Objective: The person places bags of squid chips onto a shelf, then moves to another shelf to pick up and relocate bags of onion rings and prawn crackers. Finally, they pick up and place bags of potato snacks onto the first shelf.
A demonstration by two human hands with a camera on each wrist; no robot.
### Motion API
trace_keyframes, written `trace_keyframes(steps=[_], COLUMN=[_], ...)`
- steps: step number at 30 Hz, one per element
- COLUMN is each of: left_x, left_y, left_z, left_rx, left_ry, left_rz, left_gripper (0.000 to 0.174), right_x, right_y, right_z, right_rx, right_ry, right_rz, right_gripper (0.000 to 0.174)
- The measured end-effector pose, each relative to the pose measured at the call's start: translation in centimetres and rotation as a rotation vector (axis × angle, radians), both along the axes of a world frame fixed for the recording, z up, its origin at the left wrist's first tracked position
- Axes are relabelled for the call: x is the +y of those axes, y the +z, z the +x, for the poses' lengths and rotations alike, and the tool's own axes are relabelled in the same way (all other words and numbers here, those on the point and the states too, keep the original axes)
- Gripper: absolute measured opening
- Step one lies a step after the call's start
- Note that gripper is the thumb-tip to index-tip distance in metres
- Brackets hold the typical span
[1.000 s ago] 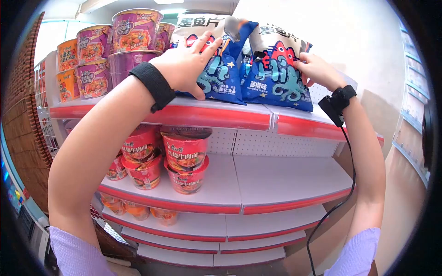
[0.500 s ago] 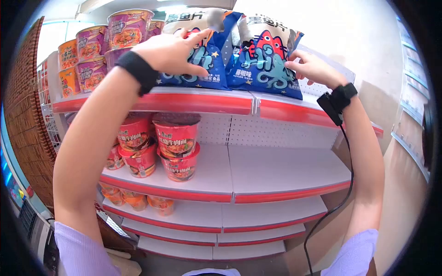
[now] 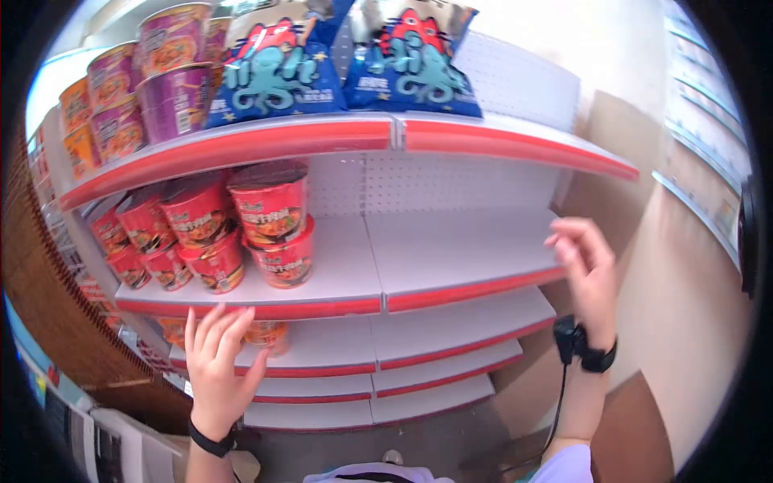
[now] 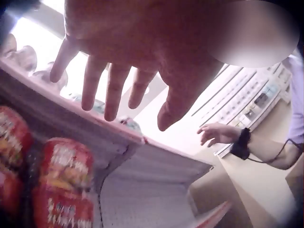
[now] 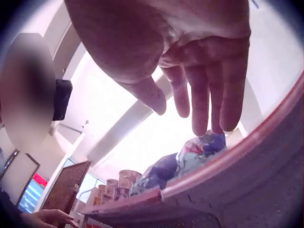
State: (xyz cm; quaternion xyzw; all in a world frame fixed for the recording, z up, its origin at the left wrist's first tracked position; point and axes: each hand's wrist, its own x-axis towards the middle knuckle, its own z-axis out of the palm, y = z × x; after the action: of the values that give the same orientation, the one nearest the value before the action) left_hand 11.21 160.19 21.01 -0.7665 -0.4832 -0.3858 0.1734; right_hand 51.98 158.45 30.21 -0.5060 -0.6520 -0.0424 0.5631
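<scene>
Two blue snack bags stand side by side on the top shelf, the left bag (image 3: 278,72) beside purple cups and the right bag (image 3: 415,64) near the shelf's middle. Both hands are away from them and hold nothing. The left hand (image 3: 217,366), fingers spread, is in front of the lower shelves, below the red noodle cups (image 3: 278,217). At the right, the right hand (image 3: 589,278) hangs in the air by the end of the second shelf, its fingers slightly bent. The left wrist view shows the left hand (image 4: 137,52) with an empty palm.
Purple cups (image 3: 173,97) and orange cups (image 3: 78,129) are stacked at the top shelf's left end. Red cups stand in stacked rows on the second shelf (image 3: 451,241). Orange cups (image 3: 270,334) sit lower down. A wall (image 3: 628,161) is at the right.
Both hands have let go of the snack bags and moved down, the right one also outward. The bags stay standing on the top shelf. The head view has tilted lower.
</scene>
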Motion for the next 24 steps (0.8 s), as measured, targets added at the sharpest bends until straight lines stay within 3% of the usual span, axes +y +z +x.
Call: trace_keyframes(steps=[5,8,10,12,14,17,24], left_x=[0.3,0.2,0.6,2.0,1.1,-0.6,-16.7], left_y=[-7.7,-9.9,-10.5,-11.6,-11.0,-11.5,-12.0], left_z=[-4.2,-4.6,-4.3,-2.3,1.2,7.8,20.2], left_rx=[-0.061,-0.066,0.134,0.152,0.21,0.291,0.388], left_ry=[-0.043,-0.199,-0.336,-0.512,-0.654,-0.928,-1.46], left_rz=[-0.226,-0.36,-0.305,-0.386,-0.57,-0.574,-0.513], left_gripper=[0.03,0.027,0.024,0.026,0.025,0.024,0.027], right_x=[-8.3,-15.3,-20.7,-26.3,-32.5,-41.8,-63.1], right_y=[-12.1,-19.1,-22.9,-24.3,-24.9,-24.1,-24.8], right_z=[-1.1,-2.6,-4.5,-6.7,-9.0,-12.8,-25.0], right_rx=[-0.03,0.052,0.067,-0.023,0.16,0.261,0.421], right_ry=[-0.254,-0.438,-0.567,-0.757,-1.01,-1.369,-1.954], right_rz=[-0.333,-0.552,-0.654,-0.681,-0.629,-0.54,-0.404], right_gripper=[0.017,0.015,0.016,0.016,0.015,0.013,0.011])
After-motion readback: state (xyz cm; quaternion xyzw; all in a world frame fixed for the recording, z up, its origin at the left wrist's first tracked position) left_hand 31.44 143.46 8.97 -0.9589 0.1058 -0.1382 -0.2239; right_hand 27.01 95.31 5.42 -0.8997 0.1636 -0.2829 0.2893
